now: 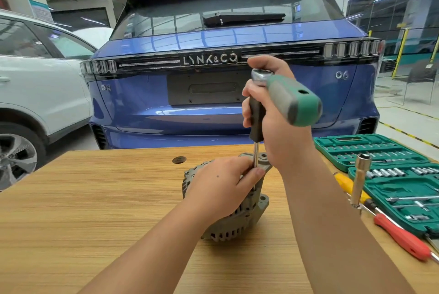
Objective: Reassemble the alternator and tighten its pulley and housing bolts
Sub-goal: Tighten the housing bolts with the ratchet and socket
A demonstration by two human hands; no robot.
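Alternator sits on its side on the tabletop, housing halves look mated, so reassembly proper seems done; we're in bolt tightening.

Right hand is wrapped round the black driver handle, with a green ratchet seated on top of it and sticking out toward the camera from that grip. Shaft drops straight down from the grip into the alternator's upper edge, between the mounting ears.

Left hand lies over the top of the alternator, just below the right grip, thumb and forefinger pinching the shaft near its lower end to steady it.

Judgement: this is a housing through-bolt being run down. No telling how many are already tight. Pulley nut status unknown too.

Hidden or unclear:
- Bolt head and driver tip are behind the left hand's fingers.
- Pulley is not visible; probably on the far or covered face.
- Other housing bolts are blocked by the left hand.
- Near face shows only vent slots.

Right of the grip: green socket case, a tall socket standing upright, and red and yellow screwdrivers, partly cut off by the frame edge.
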